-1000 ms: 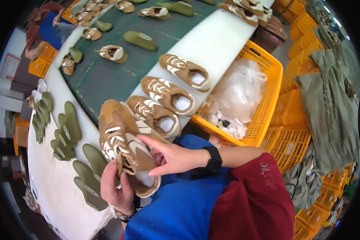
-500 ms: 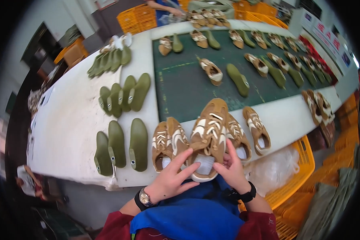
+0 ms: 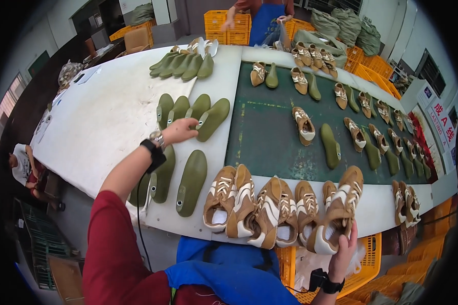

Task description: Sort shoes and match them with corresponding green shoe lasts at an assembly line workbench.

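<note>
My right hand (image 3: 345, 254) grips a brown-and-white sneaker (image 3: 343, 201) by its heel, toe pointing away, at the near edge of the table. My left hand (image 3: 179, 130) is stretched across to a group of green shoe lasts; its fingers are partly extended at the heel end of the rightmost last (image 3: 213, 119). Whether they touch it is hard to make out. Nearer me lies another green last (image 3: 192, 183), and two more are partly covered by my left forearm. Several brown sneakers (image 3: 241, 201) stand in a row along the near edge.
A dark green mat (image 3: 269, 147) carries rows of sneakers and lasts. More lasts (image 3: 188, 66) lie at the far left on the white tabletop (image 3: 107, 117). Under the right edge stands a yellow crate (image 3: 374, 259) with clear plastic. Across the table, a person in a blue apron (image 3: 267, 23) handles a plastic bag.
My left hand has left the sneaker and reached up-left to the lasts. My right hand now holds a sneaker alone, farther right. The view has shifted.
</note>
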Demonstrator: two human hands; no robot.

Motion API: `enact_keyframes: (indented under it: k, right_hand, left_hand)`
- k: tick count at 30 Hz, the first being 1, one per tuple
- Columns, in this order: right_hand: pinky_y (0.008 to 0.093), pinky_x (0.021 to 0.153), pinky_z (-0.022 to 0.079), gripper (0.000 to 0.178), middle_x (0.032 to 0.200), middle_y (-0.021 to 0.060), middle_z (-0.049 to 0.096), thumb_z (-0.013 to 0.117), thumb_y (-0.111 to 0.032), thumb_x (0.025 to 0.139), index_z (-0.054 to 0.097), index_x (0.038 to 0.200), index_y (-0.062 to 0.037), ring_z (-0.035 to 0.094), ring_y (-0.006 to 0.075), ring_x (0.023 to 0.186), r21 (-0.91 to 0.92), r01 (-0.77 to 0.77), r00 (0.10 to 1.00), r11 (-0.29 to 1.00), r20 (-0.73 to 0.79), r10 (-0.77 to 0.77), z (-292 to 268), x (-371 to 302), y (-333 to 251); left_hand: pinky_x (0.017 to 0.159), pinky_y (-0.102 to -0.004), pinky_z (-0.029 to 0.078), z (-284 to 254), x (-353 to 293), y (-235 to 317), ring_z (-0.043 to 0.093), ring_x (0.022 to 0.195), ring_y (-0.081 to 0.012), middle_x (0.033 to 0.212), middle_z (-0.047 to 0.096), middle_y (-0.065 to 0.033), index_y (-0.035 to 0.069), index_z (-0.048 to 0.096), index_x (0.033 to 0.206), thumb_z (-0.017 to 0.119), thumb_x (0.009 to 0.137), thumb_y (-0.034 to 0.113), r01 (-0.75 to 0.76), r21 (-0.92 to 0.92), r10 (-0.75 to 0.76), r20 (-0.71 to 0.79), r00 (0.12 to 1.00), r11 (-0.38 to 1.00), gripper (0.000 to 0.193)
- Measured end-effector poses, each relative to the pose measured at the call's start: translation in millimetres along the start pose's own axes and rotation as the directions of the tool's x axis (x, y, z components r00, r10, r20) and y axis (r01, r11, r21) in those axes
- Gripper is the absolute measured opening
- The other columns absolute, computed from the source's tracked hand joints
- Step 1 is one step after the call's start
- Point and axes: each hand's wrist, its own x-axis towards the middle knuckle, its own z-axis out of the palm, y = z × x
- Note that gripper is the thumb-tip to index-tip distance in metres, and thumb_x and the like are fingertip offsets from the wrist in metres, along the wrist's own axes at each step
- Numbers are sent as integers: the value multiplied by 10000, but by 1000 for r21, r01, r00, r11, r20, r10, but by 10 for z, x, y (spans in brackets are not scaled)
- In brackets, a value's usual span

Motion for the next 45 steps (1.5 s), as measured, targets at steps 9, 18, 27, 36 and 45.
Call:
enact_keyframes:
  k: [9, 18, 27, 36, 45]
  right_hand:
    - [317, 1042, 296, 574, 1359, 139, 409, 470, -139, 853, 327, 1383, 30, 409, 227, 1233, -113, 4, 966, 994, -258, -33, -524, 33, 24]
    - [321, 1047, 294, 568, 1362, 145, 407, 449, -103, 842, 328, 1379, 38, 406, 229, 1238, -122, -61, 968, 991, -250, 28, -639, 353, 139]
    - [322, 1036, 314, 553, 1360, 146, 410, 449, -110, 853, 331, 1369, 52, 420, 226, 1227, -113, -96, 951, 989, -302, 58, -755, 285, 211]
    - [180, 651, 376, 640, 895, 37, 584, 507, -10, 777, 327, 1391, -22, 475, 53, 717, -196, -186, 964, 963, -226, 140, -528, 359, -30]
    - [265, 836, 479, 712, 1104, 143, 582, 536, 73, 796, 213, 1421, -39, 589, 182, 1004, 54, 17, 987, 998, 157, -25, 392, 445, -24]
  left_hand:
    - [846, -435, 484, 600, 1105, -61, 614, 976, -342, 1059, 634, -201, 136, 316, 1390, 615, 784, 393, 218, 419, -227, -30, 974, 881, 723]
    - [808, -436, 499, 1121, 1718, 868, 628, 902, -355, 951, 654, -201, 175, 505, 1244, 616, 772, 316, 33, 227, -12, -93, 996, 973, 505]
    - [805, -431, 506, 2076, 1998, 1781, 634, 908, -363, 952, 652, -210, 37, 500, 1081, 578, 800, 250, -60, 184, 42, 100, 994, 981, 361]
    - [747, -418, 515, 1444, 1375, 1948, 634, 857, -370, 922, 646, -226, 71, 327, 1364, 643, 782, 336, -253, 245, 191, 252, 949, 936, 713]
    - [903, -445, 446, 738, -677, 2631, 427, 1190, -406, 1392, 322, -225, 156, 373, 1367, 764, 686, 278, -917, -90, 915, -74, 396, 389, 794]
